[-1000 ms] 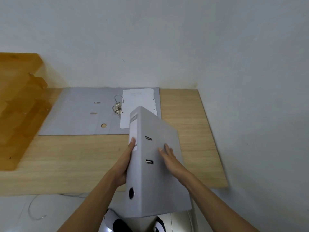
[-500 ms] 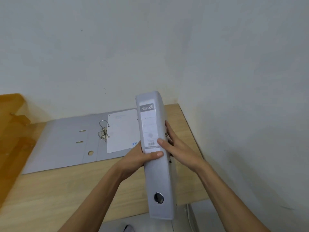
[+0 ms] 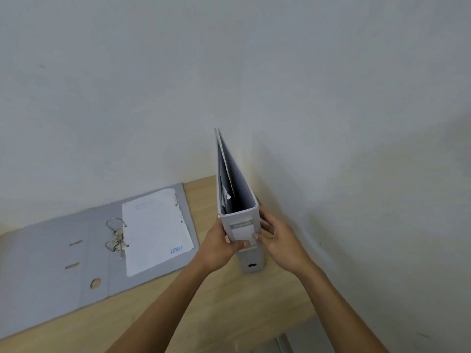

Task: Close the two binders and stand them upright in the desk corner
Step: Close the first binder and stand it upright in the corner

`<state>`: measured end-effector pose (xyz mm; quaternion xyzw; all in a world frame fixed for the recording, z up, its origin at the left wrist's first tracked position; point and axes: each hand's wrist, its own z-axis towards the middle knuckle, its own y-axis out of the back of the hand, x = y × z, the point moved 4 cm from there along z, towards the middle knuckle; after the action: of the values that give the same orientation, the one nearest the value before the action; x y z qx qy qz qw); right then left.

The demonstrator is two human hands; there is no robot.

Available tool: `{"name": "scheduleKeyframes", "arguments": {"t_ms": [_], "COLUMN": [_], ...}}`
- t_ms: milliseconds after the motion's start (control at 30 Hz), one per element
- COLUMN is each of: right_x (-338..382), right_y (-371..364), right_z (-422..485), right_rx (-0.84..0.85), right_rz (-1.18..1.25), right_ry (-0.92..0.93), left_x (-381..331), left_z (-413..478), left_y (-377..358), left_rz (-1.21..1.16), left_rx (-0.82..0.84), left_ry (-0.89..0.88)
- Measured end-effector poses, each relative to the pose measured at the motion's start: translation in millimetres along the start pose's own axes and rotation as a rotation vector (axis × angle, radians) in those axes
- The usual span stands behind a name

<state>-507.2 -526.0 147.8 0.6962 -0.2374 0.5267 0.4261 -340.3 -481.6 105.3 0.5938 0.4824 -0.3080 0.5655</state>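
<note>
1. The left hand (image 3: 219, 247) is closed on the left side of the closed grey lever-arch binder (image 3: 239, 200), with the thumb lying across the spine label (image 3: 242, 231).
2. The right hand (image 3: 281, 242) grips the right side of the same binder; its thumb presses on the spine beside the left thumb, and its fingers (image 3: 265, 220) go around to the right cover.
3. This binder stands upright on the wooden counter (image 3: 216, 314), in the corner where the two white walls (image 3: 127, 98) meet. Its spine faces the camera and the finger hole is low on the spine.
4. The top of the binder is seen from above, and the covers come together toward the far edge. Some paper is visible inside, but I cannot make out how many sheets.
5. The brand word on the spine label is blurred and hard to read.
6. The open grey binder (image 3: 63, 263) lies flat on the counter, left of the hands and apart from them. Its metal rings (image 3: 116, 238) are open and one white sheet (image 3: 155, 230) with blue letters lies on its right half.
7. The left corner of the open binder is cut off by the edge of the picture.
8. Count: two binders, one closed and one open; two hands; one loose white sheet.
</note>
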Motion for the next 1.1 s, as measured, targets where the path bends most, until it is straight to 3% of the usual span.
{"name": "scheduleKeyframes", "arguments": {"t_ms": [333,700,1100], "right_x": [-2.2,-11.2,-5.0], "right_y": [27.1,29.5,31.2], "right_z": [45.5,74.6,89.3], "right_rx": [-0.44,-0.67,-0.485], "right_rz": [-0.173,0.119,0.094], "right_ry": [-0.097,-0.225,-0.298], "left_x": [-34.4,-50.9,-60.7], "left_z": [82.9,139.4,170.0], "left_y": [-7.4,-21.2,-24.2], "left_rz": [0.031,0.089,0.134], "left_rx": [0.125,0.134,0.137], "left_ry": [-0.08,-0.107,-0.006]}}
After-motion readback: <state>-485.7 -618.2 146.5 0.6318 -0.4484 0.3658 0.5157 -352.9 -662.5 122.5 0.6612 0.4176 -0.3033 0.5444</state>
